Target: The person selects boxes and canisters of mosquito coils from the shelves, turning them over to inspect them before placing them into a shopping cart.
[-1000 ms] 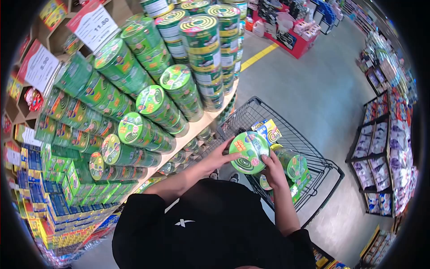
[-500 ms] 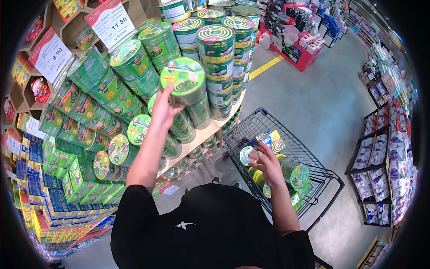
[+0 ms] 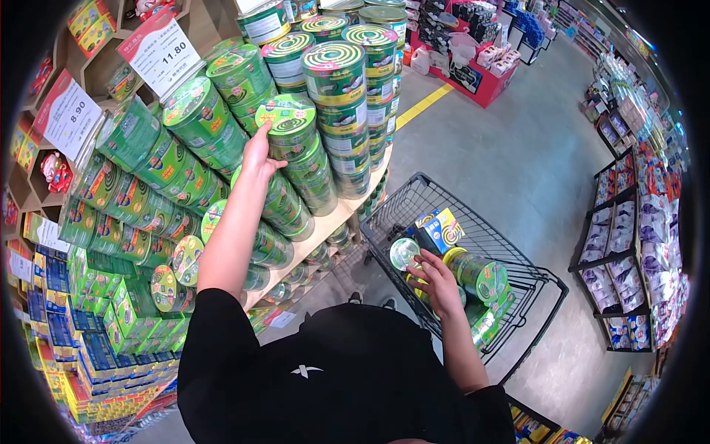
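Cart (image 3: pixel 420 177), one, lies below the half-open, empty right hand (image 3: pixel 438 286); left hand (image 3: pixel 259 157), part-spread, touches one green tub (image 3: pixel 293 127), grip unclear.

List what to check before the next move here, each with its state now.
1. Tub upright on its stack: ok.
2. Left hand clear of the tub: not ok, its fingers are at the lid's edge.
3. Left hand's grip fully released: cannot tell.
4. Right hand over the cart, fingers spread: ok.
5. Right hand clear of the goods below it: cannot tell, it overlaps them in this view.
6. Cart within reach, beside the shelf: ok, it seems.
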Demonstrator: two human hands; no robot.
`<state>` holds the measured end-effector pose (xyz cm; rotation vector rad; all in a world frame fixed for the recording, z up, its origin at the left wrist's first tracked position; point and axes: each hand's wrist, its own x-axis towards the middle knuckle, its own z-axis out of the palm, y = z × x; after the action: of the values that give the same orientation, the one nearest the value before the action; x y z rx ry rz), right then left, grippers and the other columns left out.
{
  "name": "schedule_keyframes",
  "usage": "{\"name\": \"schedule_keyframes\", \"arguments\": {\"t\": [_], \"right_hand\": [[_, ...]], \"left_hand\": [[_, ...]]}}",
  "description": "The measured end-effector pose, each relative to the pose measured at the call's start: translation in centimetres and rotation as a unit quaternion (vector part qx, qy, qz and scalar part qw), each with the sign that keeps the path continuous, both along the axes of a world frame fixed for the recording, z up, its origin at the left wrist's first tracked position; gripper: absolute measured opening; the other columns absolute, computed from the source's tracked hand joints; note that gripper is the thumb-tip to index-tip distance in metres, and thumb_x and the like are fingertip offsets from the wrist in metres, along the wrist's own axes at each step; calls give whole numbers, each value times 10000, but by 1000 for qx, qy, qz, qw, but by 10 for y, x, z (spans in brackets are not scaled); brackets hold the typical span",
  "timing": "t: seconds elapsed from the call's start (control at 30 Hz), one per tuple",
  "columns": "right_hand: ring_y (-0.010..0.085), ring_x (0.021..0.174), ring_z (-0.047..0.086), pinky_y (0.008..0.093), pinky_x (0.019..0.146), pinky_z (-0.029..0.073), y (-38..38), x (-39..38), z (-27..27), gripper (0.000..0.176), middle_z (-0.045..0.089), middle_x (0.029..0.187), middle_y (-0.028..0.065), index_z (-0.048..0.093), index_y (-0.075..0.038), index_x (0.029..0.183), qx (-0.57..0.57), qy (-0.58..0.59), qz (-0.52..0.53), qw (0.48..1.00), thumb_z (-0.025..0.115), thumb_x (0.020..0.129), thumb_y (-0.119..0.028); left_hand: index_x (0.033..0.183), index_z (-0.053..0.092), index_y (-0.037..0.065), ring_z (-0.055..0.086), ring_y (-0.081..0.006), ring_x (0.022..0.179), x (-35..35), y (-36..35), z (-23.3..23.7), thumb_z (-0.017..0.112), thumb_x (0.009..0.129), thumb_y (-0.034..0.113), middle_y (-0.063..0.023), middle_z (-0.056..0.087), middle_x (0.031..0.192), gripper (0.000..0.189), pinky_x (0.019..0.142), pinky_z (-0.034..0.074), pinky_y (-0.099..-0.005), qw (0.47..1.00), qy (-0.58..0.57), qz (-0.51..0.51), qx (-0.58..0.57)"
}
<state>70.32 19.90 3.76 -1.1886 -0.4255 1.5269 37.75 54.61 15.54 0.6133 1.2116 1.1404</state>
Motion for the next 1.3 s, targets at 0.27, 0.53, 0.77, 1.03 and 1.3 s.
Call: {"name": "schedule_keyframes", "arguments": {"t": [0.27, 0.53, 0.77, 1.03, 1.3], "right_hand": [[235, 1169, 620, 410, 930, 526, 2, 0, -2, 454, 537, 1390, 133, 471, -30, 1427, 5, 18, -4, 1000, 566, 1011, -187], [236, 1157, 623, 413, 918, 534, 4, 1, -11, 461, 556, 1369, 138, 476, -26, 1419, -9, 19, -1, 1000, 581, 1005, -200], [218, 1155, 610, 395, 898, 526, 2, 11, -24, 489, 541, 1375, 120, 442, -28, 1441, -14, -28, -28, 999, 579, 1004, -201], [266, 1149, 607, 358, 949, 493, -32, 106, -78, 673, 513, 1414, 192, 447, 36, 1436, -56, -363, -185, 912, 697, 888, -264], [493, 1324, 408, 534, 1130, 311, -79, 189, -128, 992, 401, 1441, 337, 400, 0, 1478, -233, -669, -199, 677, 769, 752, -566]], "left_hand": [[1472, 388, 72, 450, -419, 1319, -2, 3, -6, 500, 1014, 451, -209, 428, 1492, 605, 1048, 317, -686, 998, 71, 2, -2], [1491, 362, 58, 406, -411, 1366, -6, 4, -6, 448, 1041, 416, -186, 358, 1555, 581, 1052, 319, -664, 999, 52, -14, 3], [1456, 398, 64, 419, -393, 1336, 1, -7, -6, 492, 1020, 463, -209, 418, 1471, 598, 1059, 331, -650, 997, 66, 13, 22], [1432, 434, 152, 441, -297, 1341, -15, 0, -26, 576, 959, 501, -88, 506, 1445, 604, 1036, 329, -609, 984, 144, -39, 98], [1587, 148, 78, 389, -284, 1381, 8, -35, -12, 659, 937, 451, -174, 348, 1559, 907, 1009, 369, -469, 952, 246, 13, 180]]}}
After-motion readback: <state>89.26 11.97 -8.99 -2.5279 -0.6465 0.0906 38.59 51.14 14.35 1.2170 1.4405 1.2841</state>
